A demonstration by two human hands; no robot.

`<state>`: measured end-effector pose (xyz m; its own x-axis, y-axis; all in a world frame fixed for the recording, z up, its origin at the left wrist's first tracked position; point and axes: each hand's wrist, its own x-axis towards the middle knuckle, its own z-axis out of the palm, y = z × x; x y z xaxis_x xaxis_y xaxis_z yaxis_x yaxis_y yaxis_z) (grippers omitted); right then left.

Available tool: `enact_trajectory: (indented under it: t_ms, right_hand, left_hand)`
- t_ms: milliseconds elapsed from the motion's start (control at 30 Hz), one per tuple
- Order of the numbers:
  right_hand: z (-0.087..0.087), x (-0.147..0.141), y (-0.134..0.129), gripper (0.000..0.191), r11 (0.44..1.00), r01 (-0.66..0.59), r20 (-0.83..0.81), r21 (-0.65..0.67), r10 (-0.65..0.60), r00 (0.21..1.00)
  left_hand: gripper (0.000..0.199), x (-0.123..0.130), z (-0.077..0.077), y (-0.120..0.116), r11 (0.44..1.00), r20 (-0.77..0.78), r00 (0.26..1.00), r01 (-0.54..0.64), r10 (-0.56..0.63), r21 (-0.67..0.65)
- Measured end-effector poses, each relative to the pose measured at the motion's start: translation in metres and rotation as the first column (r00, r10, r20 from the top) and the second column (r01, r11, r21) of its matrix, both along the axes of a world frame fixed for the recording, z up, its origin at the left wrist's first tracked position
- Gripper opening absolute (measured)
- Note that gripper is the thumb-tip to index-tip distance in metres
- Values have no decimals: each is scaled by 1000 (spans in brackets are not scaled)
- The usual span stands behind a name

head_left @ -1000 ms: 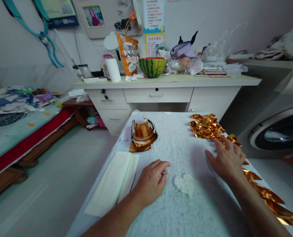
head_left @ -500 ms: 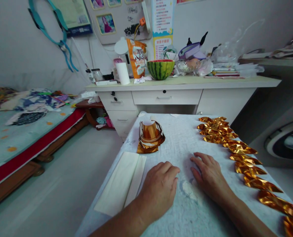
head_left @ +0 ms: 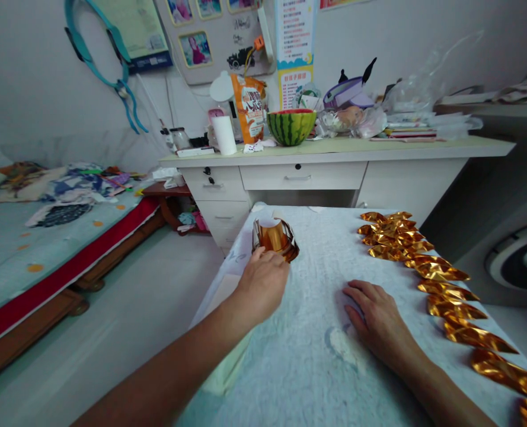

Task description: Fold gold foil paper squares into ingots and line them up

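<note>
My left hand (head_left: pixel 264 286) reaches over the near edge of a curled stack of gold foil paper (head_left: pixel 272 238) on the table's far left. Its fingers stretch forward and touch or cover the foil's front part, and the thumb side is partly hidden. Under my left forearm lies a folded whitish paper or cloth strip (head_left: pixel 227 370), mostly covered by the arm. My right hand (head_left: pixel 374 308) rests palm down on the tablecloth, fingers loosely spread and holding nothing. To its right runs a row of several folded gold foil pieces (head_left: pixel 443 268) with pointed ends.
A patterned light-blue cloth (head_left: pixel 316 350) covers the table. Behind it stands a white desk (head_left: pixel 305 176) carrying a cut watermelon half (head_left: pixel 291 127), an orange pouch (head_left: pixel 248 110) and plastic bags. A bed (head_left: pixel 67 231) is at left, a front-loading washer (head_left: pixel 512 237) at right.
My left hand has moved forward and left, from the table's middle to the gold foil stack, its forearm now crossing the whitish strip. My right hand stays almost in place. The view shifted slightly.
</note>
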<state>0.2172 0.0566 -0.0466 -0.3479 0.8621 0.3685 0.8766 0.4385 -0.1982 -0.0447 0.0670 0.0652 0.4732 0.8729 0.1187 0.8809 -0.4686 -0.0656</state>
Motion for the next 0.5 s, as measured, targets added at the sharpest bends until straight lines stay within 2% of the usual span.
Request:
enact_trajectory:
  t_ms: [67, 167, 300, 500]
  right_hand:
    - [1, -1, -1, 29, 1000, 3, -4, -11, -3, 1000]
    - [3, -2, -1, 28, 1000, 6, -17, -24, -6, 1000]
    - [4, -2, 0, 27, 1000, 3, -33, -31, -4, 999]
    - [4, -2, -1, 27, 999, -1, -47, -41, -1, 999]
  left_hand:
    - [21, -5, -10, 24, 998, -27, 998, -61, 62, 23]
    - [24, -5, -23, 46, 994, -30, 994, -104, 105, 46]
    - [30, -2, -36, 59, 982, -37, 983, -179, 181, 57]
    - [49, 1, -52, 67, 967, -59, 966, -253, 253, 6]
